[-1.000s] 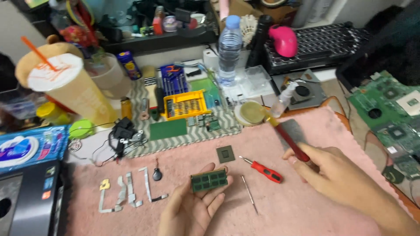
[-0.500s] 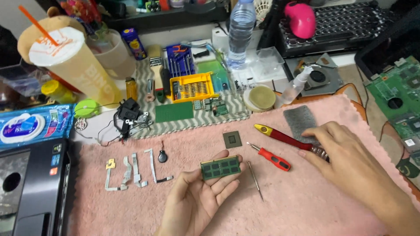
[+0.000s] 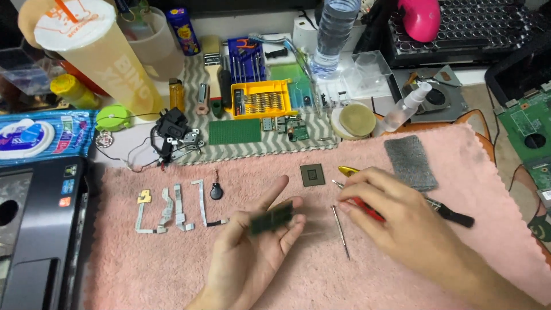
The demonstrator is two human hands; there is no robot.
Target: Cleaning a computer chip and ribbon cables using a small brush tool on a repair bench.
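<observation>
Your left hand [image 3: 252, 252] pinches the green memory module [image 3: 271, 218], blurred, over the pink towel [image 3: 143, 264]; hold it by its edges. Your right hand [image 3: 396, 221] closes on the red screwdriver [image 3: 367, 208]; grip its handle firmly. Half a second ago, the module sat flatter and that hand lay further right.

A crowded counter [image 3: 505, 155] fills the view, most of it covered by a pink towel [image 3: 172, 270] with a grey-and-white zigzag mat [image 3: 252, 150] just behind it. At the left edge lies a dark laptop shell [image 3: 40, 229], at the right a green circuit board [image 3: 528, 123], and along the back a black keyboard [image 3: 488, 28], a clear water bottle [image 3: 334, 31] and a tall sealed drink cup [image 3: 97, 51]. The light is even and bright, with soft shadows.
</observation>
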